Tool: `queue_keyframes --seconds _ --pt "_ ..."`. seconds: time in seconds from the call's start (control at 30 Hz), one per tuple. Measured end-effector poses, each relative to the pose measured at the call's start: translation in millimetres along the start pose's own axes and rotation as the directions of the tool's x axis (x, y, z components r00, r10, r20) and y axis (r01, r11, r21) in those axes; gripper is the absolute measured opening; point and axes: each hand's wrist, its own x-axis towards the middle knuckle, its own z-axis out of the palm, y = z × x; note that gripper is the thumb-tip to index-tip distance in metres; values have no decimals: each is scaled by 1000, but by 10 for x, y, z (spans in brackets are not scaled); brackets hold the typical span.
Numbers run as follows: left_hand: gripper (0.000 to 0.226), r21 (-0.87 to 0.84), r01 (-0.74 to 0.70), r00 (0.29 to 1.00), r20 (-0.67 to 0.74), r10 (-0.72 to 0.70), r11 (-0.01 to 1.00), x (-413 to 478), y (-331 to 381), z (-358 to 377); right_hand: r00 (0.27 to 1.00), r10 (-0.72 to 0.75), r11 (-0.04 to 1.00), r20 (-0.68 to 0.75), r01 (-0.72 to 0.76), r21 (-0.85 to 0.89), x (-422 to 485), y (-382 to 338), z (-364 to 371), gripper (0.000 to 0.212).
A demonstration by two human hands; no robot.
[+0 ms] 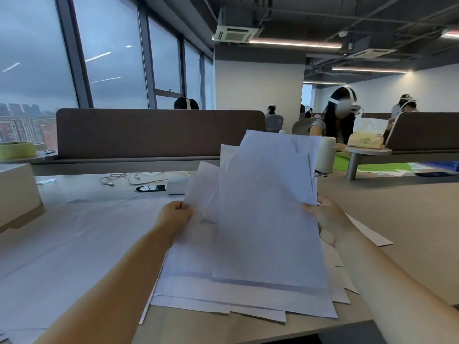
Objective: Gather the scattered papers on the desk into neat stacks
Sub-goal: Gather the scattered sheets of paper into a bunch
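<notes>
Both hands, left hand [175, 214]; right hand [327, 219], grip the papers [265, 214].

Both hands, left [176, 214] and right [325, 217], grip a ragged sheaf of papers [263, 219] above the desk [409, 207].

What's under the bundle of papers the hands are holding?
More loose white sheets lie fanned unevenly on the desk, edges showing below and right of the held bundle. The bundle hides their middle and anything else there.

Open office: desk dividers [159, 130], wide windows [109, 53].
</notes>
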Motion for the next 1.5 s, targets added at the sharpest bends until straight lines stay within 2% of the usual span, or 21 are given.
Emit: queue_keyframes --seconds 0.2,0.37,0.47,0.57,0.67,0.77,0.83,0.93,1.07,1.17,1.27,1.4,1.5 --pt "7 -43 -134 990 -59 131 990 42 126 9 996 3 999 93 -8 48 4 32 -51 32" --pt "7 -26 -174 984 -34 173 984 116 183 -19 998 -6 997 58 1 77 -3 13 -38 31" --pt "13 6 -142 990 -10 142 990 135 117 -4 999 44 998 3 -44 33 4 92 -12 40" --pt "20 -45 8 1000 30 -7 999 128 -10 -3 987 88 994 -133 -95 -52 51 215 9 47" --pt "25 -275 279 958 152 -245 920 73 -105 -33 967 112 991 -229 -127 -52 82 309 13 51" --pt "22 -513 372 928 232 -292 773 24 -175 -51 954 149 988 -259 -155 -4 101 352 13 51" --pt "21 -570 387 921 279 -272 725 -5 -218 -26 952 166 986 -257 -165 27 118 370 33 52" --pt "18 -512 419 903 321 -285 750 -44 -274 88 958 195 981 -209 -191 37 86 374 88 58" --pt "23 -463 421 905 269 -329 780 -40 -295 198 965 238 971 -106 -238 18 31 360 116 68" --pt "34 -462 385 923 222 -315 799 3 -297 189 966 248 968 -73 -250 -27 36 355 104 54" --pt "37 -445 363 931 198 -306 819 25 -289 140 970 224 966 -95 -234 -112 9 317 96 34" --pt "33 -420 340 941 162 -299 842 14 -268 82 968 147 957 -204 -191 -216 49 334 95 20" --pt "32 -417 332 943 163 -289 846 5 -253 68 957 99 943 -274 -178 -281 134 392 92 35"
